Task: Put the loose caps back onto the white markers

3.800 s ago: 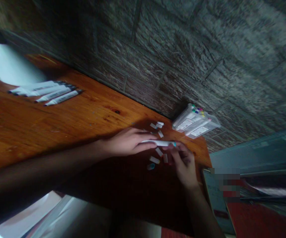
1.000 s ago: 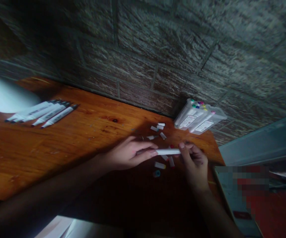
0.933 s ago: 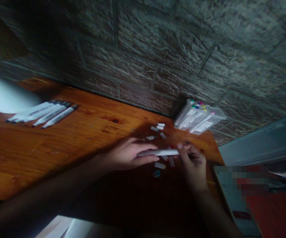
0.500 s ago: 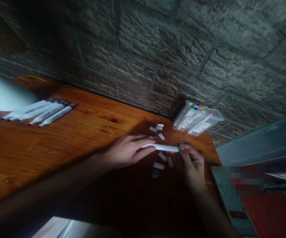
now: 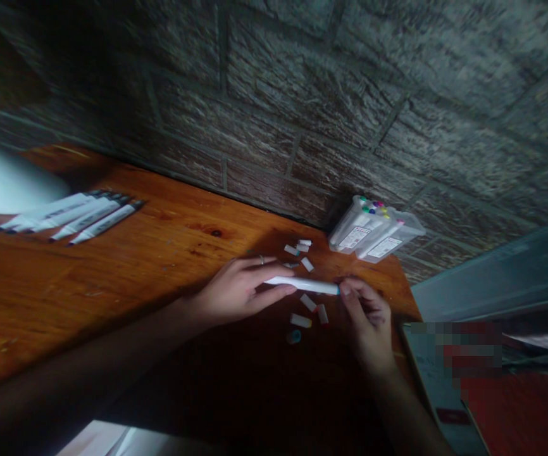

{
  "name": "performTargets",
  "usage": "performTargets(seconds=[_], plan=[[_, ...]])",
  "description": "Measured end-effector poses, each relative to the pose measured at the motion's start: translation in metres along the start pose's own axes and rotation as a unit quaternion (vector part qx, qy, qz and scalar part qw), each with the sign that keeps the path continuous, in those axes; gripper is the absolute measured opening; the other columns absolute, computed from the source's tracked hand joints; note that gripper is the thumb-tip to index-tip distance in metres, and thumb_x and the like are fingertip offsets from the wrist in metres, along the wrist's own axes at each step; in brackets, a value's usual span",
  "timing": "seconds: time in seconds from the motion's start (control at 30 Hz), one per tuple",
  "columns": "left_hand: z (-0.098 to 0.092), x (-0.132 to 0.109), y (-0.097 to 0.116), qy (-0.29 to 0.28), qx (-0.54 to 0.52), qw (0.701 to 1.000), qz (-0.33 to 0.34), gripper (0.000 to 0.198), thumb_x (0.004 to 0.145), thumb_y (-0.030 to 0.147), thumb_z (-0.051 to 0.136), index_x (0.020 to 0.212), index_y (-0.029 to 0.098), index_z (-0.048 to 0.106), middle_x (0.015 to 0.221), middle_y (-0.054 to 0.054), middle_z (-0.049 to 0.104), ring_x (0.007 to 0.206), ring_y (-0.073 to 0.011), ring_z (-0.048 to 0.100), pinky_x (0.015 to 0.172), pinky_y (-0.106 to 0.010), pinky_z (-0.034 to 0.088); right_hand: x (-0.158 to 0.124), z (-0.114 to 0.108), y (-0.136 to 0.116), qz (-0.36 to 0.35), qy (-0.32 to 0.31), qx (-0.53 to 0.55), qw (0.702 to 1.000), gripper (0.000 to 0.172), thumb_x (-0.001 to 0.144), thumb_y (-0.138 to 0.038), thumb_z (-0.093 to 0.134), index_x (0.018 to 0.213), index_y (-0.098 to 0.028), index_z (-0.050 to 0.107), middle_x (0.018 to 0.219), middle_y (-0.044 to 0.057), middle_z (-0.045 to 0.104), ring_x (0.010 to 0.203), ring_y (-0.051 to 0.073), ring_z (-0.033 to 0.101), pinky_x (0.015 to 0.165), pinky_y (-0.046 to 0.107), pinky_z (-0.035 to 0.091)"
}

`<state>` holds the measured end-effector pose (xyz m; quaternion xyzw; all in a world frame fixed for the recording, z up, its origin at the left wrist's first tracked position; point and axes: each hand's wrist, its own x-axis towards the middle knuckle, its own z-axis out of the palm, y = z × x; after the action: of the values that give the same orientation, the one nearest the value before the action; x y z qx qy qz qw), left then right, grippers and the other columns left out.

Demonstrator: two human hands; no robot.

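Observation:
A white marker (image 5: pixel 316 285) lies level between my two hands, over the right part of the wooden table. My left hand (image 5: pixel 236 290), with a ring on one finger, is closed round its left end, thumb below and fingers above. At its right end, a blue-green band shows where my right hand (image 5: pixel 365 311) pinches with thumb and fingertips. Around the marker lie several loose marker caps: white ones (image 5: pixel 307 264) behind it, others such as a yellow-edged cap (image 5: pixel 300 321) and a blue-green cap (image 5: pixel 293 337) in front.
Two clear plastic cases (image 5: pixel 367 237) with several colour-tipped markers stand by the stone wall (image 5: pixel 264 126). Several white markers (image 5: pixel 105 221) lie in a row at the left of the wooden table (image 5: pixel 174 221), near a blurred white object (image 5: pixel 8 183). White paper (image 5: pixel 112 438) shows at the bottom edge.
My right hand's fingers have shifted slightly on the marker's right end, and less of the blue-green band shows. The whole view has moved a little. Both hands keep hold of the marker.

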<state>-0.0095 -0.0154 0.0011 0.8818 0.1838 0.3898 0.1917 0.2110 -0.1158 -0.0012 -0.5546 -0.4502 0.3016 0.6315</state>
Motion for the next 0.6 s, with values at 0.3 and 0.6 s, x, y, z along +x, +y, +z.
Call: performTargets(seconds=[0.3, 0.6], plan=[[0.0012, 0.0006, -0.0014, 0.038, -0.041, 0.997, 0.046, 0.021, 0.088, 0.019, 0.071, 0.108, 0.017, 0.071, 0.097, -0.004, 0.075, 0.086, -0.0129, 0.070, 0.080, -0.020, 0.054, 0.0010, -0.0009, -0.0018, -0.009, 0.004, -0.011, 1.000, 0.019, 0.076, -0.038, 0.081, 0.087, -0.023, 0.078, 0.083, 0.003, 0.078, 0.073, 0.016, 0.070, 0.068, 0.027, 0.055], [0.0012, 0.0023, -0.0021, 0.058, -0.036, 0.997, 0.035, 0.022, 0.087, 0.019, 0.072, 0.108, 0.016, 0.071, 0.099, -0.005, 0.075, 0.088, -0.0139, 0.070, 0.080, -0.020, 0.053, 0.0025, -0.0011, 0.0019, -0.039, -0.021, -0.033, 0.998, 0.015, 0.083, -0.034, 0.076, 0.094, -0.024, 0.076, 0.089, 0.003, 0.079, 0.080, 0.017, 0.073, 0.074, 0.029, 0.058]])
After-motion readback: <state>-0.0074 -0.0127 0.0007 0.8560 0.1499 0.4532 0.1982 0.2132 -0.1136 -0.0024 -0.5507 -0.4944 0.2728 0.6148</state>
